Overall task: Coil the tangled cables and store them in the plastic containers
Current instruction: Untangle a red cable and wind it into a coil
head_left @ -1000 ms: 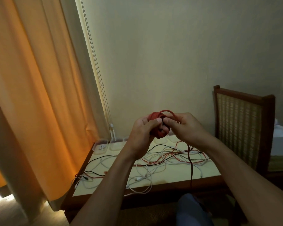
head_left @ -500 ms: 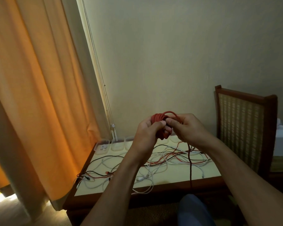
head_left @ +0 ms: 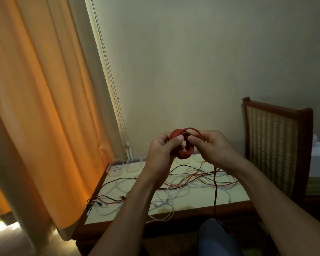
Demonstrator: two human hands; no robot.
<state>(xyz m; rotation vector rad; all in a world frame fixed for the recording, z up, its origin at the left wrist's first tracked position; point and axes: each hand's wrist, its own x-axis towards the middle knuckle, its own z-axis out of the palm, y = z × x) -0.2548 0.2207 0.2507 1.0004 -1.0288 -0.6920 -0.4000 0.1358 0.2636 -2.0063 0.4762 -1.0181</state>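
Observation:
Above the table I hold a red cable coil (head_left: 183,152) between both hands. My left hand (head_left: 162,150) grips the coil's left side with thumb over it. My right hand (head_left: 213,146) pinches a strand of the same red cable that arcs over the top of the coil. Its loose tail (head_left: 215,189) hangs straight down past the table's front edge. A tangle of white, red and black cables (head_left: 183,183) lies spread on the tabletop. Clear plastic containers (head_left: 116,168) stand in a row along the far edge, partly hidden behind my hands.
The low wooden table (head_left: 174,216) with a pale top stands against the wall. An orange curtain (head_left: 35,108) hangs at the left. A wooden chair with a woven back (head_left: 273,145) is at the right. My knee in blue cloth (head_left: 216,237) is below the table edge.
My hands have drawn slightly apart, so more of the coil shows between them. The strand in my right hand now arcs wider over the coil's top.

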